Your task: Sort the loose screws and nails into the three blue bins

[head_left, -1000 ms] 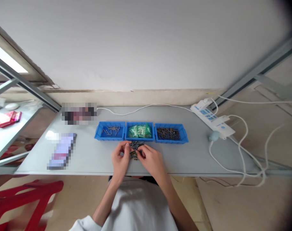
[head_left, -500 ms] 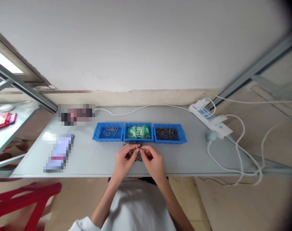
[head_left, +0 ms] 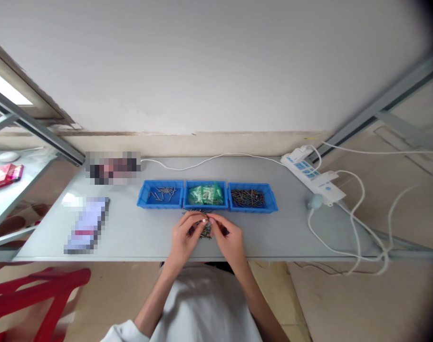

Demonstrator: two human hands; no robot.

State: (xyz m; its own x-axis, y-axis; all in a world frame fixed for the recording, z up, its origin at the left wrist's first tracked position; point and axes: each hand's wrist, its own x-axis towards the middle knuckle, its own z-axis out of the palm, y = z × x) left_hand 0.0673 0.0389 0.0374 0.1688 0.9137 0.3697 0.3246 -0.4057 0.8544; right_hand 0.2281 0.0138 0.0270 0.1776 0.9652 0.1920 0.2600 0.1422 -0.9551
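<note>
My left hand (head_left: 185,233) is closed in a pinch, with a small piece with a pale round end (head_left: 204,220) between thumb and forefinger. Close beside it, my right hand (head_left: 227,235) has its fingertips pressed together; what they hold is too small to make out. Both hands hover over a loose pile of screws (head_left: 205,232) on the table, partly covering it. Behind the pile stand three blue bins in a row. A few screws lie in the left bin (head_left: 141,199), green-and-white plastic packets fill the middle bin (head_left: 205,207), and many dark screws are in the right bin (head_left: 272,202).
A white power strip (head_left: 330,190) with plugs and trailing cables lies at the right of the grey table (head_left: 130,237). A blurred-out phone-like object (head_left: 88,225) and another blurred item (head_left: 112,168) are on the left. A red stool (head_left: 55,289) stands at lower left.
My fingertips have parted slightly, and the pale round end now shows more plainly at the left fingertips. The bins and the pile stay in place.
</note>
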